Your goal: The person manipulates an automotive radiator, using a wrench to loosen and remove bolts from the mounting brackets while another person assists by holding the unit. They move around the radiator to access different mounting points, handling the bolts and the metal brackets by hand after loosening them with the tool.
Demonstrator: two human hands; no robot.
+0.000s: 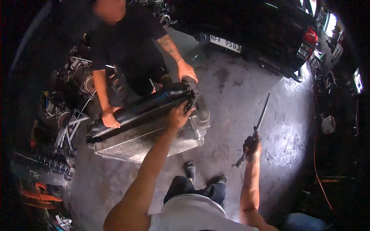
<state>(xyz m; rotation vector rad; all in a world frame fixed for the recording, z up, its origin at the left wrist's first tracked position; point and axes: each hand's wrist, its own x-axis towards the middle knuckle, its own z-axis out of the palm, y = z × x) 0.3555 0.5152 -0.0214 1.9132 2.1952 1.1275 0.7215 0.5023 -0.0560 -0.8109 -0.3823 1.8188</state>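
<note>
A large radiator [154, 142] with a ribbed metal core stands tilted on the floor in front of me, with a long black tank [142, 104] along its top. My left hand [179, 116] reaches to the right end of the tank, its fingers bent around the dark fitting there. My right hand [252, 149] is closed around a long metal bar tool [263, 115], held off to the right and apart from the radiator. The tool's thin shaft points up and away, and its thicker end juts out below my fist. Its exact kind is unclear.
Across the radiator a co-worker in dark clothes [127, 50] steadies the tank with both hands. Metal parts [77, 115] are heaped along the left. A dark vehicle [262, 34] stands at the back right. An orange cable [318, 173] runs along the right of the grey floor [231, 100].
</note>
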